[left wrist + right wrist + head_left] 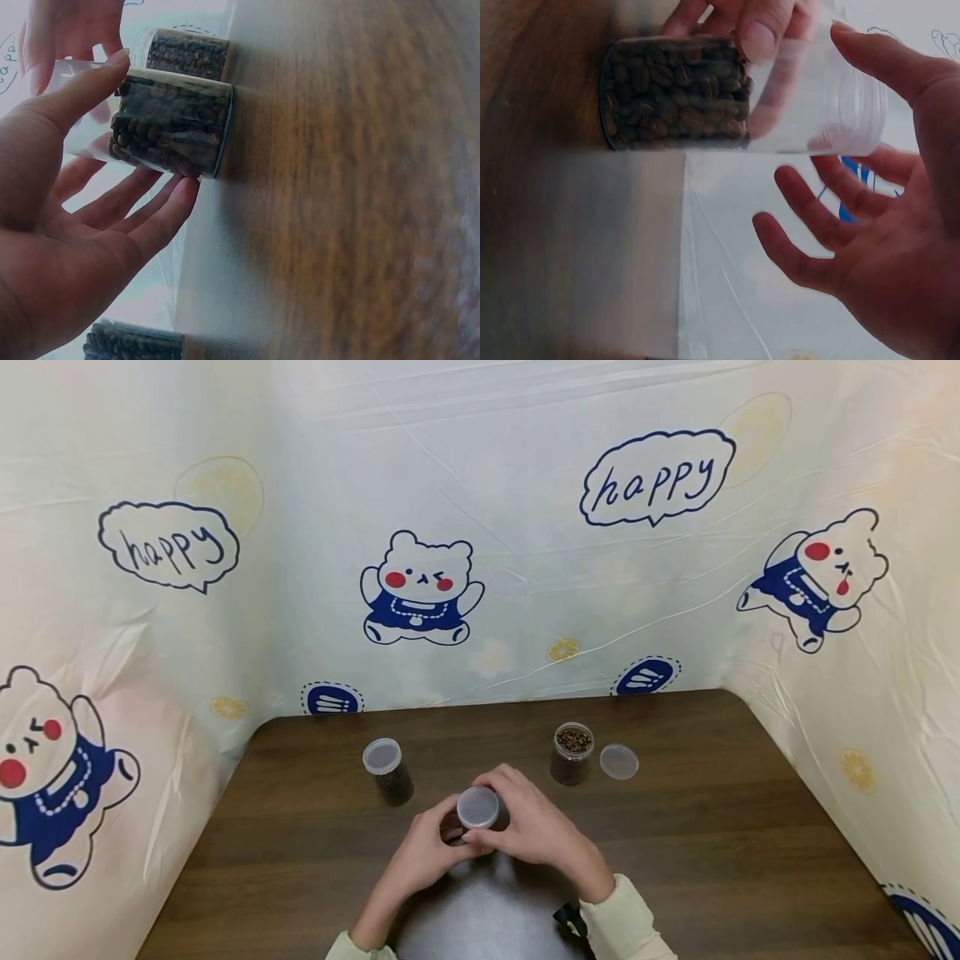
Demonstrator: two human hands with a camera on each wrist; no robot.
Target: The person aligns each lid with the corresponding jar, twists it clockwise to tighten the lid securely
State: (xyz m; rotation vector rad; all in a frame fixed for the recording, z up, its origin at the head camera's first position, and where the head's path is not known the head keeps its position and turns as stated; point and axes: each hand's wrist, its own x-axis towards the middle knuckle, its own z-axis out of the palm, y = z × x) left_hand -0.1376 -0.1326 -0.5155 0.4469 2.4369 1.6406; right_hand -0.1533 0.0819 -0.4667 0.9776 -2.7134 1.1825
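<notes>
A clear jar of coffee beans (172, 124) (679, 94) stands upright between the hands, low on the table, its frosted lid (477, 807) on top. The left hand (431, 852) (75, 255) grips the jar's body, thumb on one side and fingers on the other. At the lid is the right hand (532, 822) (900, 240), its thumb and index finger at opposite edges; its other fingers are spread loosely off the jar's body in the right wrist view.
A lidded jar of dark contents (393, 783) stands back left on the brown table (712, 860). Back right is an uncovered jar of beans (572, 764), with a loose clear lid (619, 762) lying beside it. A small black object (572, 918) shows by the right sleeve. Patterned cloth (525, 560) surrounds the table.
</notes>
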